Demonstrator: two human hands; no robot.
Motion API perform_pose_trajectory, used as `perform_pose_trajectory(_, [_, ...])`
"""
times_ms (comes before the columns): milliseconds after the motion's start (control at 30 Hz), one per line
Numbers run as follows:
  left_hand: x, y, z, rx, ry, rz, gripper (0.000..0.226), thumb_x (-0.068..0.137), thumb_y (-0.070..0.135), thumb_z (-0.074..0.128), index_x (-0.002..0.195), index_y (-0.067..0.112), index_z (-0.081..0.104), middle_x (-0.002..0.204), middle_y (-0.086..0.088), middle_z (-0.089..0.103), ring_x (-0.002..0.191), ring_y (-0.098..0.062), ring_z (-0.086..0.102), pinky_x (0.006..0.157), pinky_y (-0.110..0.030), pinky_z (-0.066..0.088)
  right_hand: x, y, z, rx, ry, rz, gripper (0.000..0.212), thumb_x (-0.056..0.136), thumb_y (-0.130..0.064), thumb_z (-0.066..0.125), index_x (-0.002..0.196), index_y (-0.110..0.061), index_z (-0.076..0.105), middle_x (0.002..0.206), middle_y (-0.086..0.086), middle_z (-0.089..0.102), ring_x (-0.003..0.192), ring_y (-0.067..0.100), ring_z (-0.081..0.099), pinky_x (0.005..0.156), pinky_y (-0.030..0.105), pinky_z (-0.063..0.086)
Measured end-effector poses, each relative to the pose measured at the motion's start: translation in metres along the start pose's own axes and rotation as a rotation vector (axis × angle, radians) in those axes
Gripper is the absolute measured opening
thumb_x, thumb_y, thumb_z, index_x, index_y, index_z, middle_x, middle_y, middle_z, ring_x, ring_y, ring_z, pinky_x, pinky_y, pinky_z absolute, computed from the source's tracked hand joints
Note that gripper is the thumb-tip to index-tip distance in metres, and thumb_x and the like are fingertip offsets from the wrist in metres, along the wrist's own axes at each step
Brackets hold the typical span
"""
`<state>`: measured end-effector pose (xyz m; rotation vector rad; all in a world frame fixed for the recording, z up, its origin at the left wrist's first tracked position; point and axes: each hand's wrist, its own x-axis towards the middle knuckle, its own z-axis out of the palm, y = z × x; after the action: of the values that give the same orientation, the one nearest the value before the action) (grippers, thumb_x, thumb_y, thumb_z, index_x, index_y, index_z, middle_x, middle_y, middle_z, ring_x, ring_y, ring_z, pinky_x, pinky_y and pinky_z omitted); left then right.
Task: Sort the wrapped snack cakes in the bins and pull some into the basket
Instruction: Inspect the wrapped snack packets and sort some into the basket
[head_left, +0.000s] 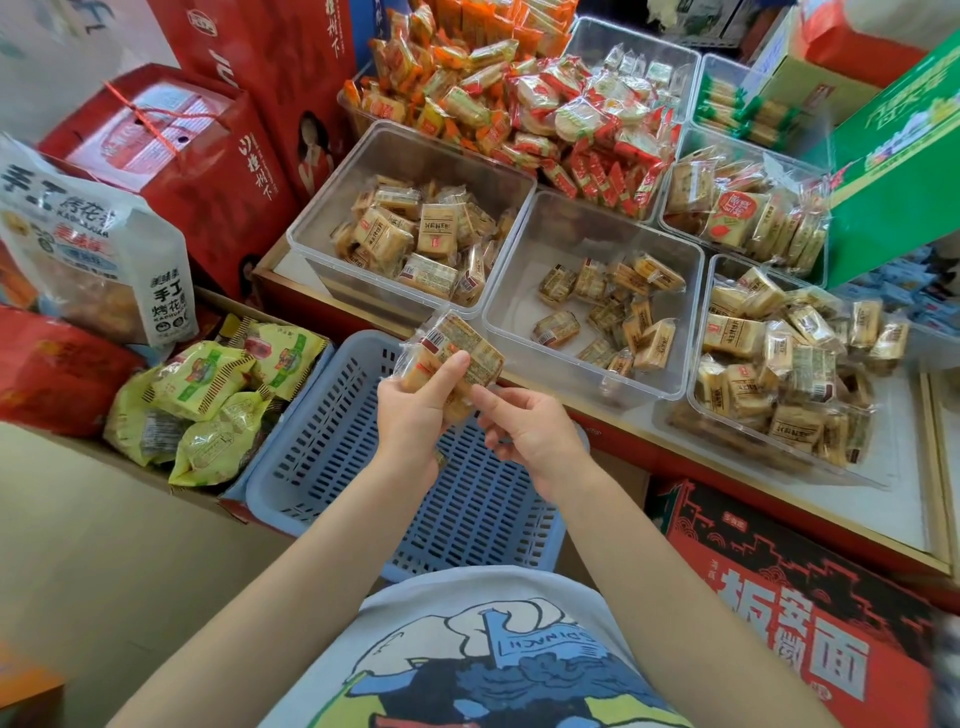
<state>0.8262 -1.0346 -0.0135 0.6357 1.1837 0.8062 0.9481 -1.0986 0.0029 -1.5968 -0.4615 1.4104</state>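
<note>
Cakes held over the basket, ready to drop.

The counter carries clear bins of wrapped cakes, with red cartons stacked around in a crowded shop corner. Below its edge sits the blue basket, apparently bare. The left hand grips a small stack of cakes above it, thumb across the top; the right hand hangs beside with loosely curled fingers, holding nothing. Best to lower the stack well inside the rim before letting go.
</note>
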Motion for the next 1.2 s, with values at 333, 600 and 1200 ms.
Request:
perform_pose_trajectory(333, [0.002, -0.007, 0.001, -0.022, 0.023, 0.019, 0.11, 0.047, 0.059, 0.097, 0.13, -0.001, 0.057, 0.118, -0.019, 0.072, 0.105, -0.03, 0.074, 0.089, -0.044, 0.062, -0.001, 0.005, 0.0, 0.009, -0.02, -0.023, 0.016, 0.093, -0.021, 0.074, 0.103, -0.009, 0.071, 0.073, -0.002, 0.065, 0.059, 0.009, 0.054, 0.057, 0.023, 0.042])
perform_pose_trajectory(600, [0.003, -0.009, -0.002, -0.018, -0.009, 0.021, 0.1, 0.054, 0.053, 0.094, 0.13, 0.0, 0.058, 0.117, -0.018, 0.073, 0.103, -0.029, 0.074, 0.076, -0.032, 0.06, -0.003, 0.003, 0.001, 0.032, -0.012, -0.036, 0.01, 0.097, -0.02, 0.068, 0.094, -0.011, 0.072, 0.072, 0.001, 0.064, 0.059, 0.009, 0.054, 0.055, 0.023, 0.041])
perform_pose_trajectory(1200, [-0.003, 0.006, -0.005, -0.125, -0.006, -0.26, 0.032, 0.09, 0.031, 0.076, 0.114, 0.01, 0.07, 0.101, -0.009, 0.079, 0.087, -0.018, 0.077, 0.069, -0.027, 0.059, -0.002, -0.004, 0.003, -0.158, -0.092, -0.065, 0.011, 0.101, -0.012, 0.06, 0.09, -0.011, 0.062, 0.065, -0.001, 0.06, 0.055, 0.012, 0.055, 0.052, 0.023, 0.041])
